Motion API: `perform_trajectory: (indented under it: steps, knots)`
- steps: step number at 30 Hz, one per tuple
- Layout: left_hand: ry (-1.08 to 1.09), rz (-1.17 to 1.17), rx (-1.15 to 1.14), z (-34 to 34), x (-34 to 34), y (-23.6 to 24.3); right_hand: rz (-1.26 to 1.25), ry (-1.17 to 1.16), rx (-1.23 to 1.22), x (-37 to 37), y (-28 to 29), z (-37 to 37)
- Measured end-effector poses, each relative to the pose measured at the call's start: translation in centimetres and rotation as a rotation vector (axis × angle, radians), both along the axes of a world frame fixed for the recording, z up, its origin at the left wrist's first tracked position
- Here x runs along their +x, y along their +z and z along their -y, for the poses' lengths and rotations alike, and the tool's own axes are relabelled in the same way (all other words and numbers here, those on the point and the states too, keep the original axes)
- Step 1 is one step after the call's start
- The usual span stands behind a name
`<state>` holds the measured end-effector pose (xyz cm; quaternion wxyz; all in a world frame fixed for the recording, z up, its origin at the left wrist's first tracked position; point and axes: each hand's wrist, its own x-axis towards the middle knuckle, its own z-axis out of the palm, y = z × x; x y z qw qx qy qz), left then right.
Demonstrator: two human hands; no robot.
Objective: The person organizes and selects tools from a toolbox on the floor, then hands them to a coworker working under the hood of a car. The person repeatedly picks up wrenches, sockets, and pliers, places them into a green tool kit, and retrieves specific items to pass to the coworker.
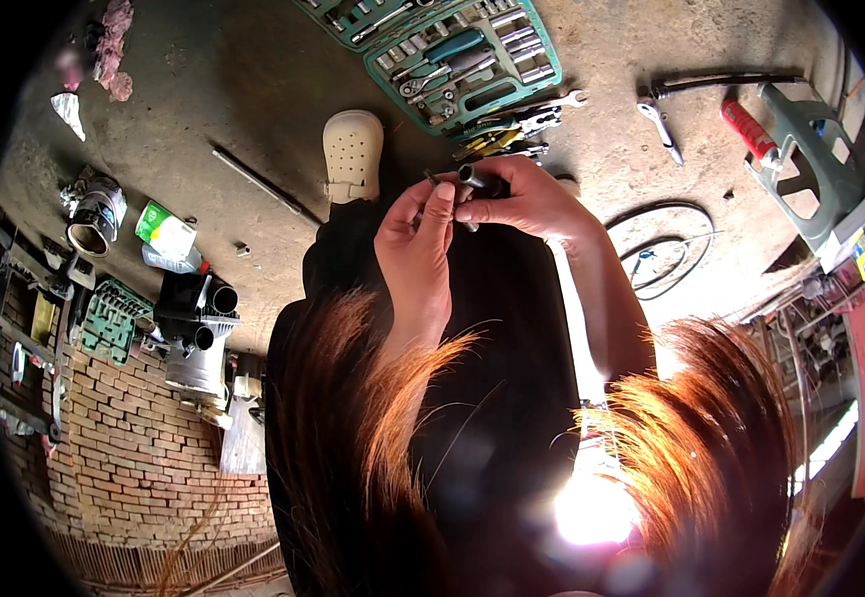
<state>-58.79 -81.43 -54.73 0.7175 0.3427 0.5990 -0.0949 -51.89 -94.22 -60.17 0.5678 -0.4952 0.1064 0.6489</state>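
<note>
Both of my hands are raised close together in front of my dark clothing. My left hand (418, 244) pinches a slim, dark metal piece (432, 178) between thumb and fingers; its exact kind is too small to make out. Beside it, my right hand (537, 204) is closed round a dark cylinder with a hollow end, which looks like a socket (479, 181). The open end faces my left hand. Just beyond my hands lie several pliers (492, 139) and an open-ended wrench (562, 101), next to an open green socket set case (452, 60).
A ratchet (661, 132), a red spray can (748, 129) and a grey-green plastic stool (816, 164) are at the right, above a coiled black cable (673, 249). Left of my beige clog (353, 149) lies a metal rod (263, 185). Machine parts (94, 221) stand farther left.
</note>
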Motion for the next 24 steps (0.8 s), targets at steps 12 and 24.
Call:
perform_trajectory:
  steps: [12, 24]
  knots:
    - [0.080, -0.022, -0.150, 0.3, -2.1, 0.4, 0.082, 0.119, 0.011, -0.1, 2.1, -0.1]
    - [0.237, 0.002, 0.178, -6.4, -1.4, -1.1, 0.127, 0.329, -0.079, -4.9, 7.9, 2.1]
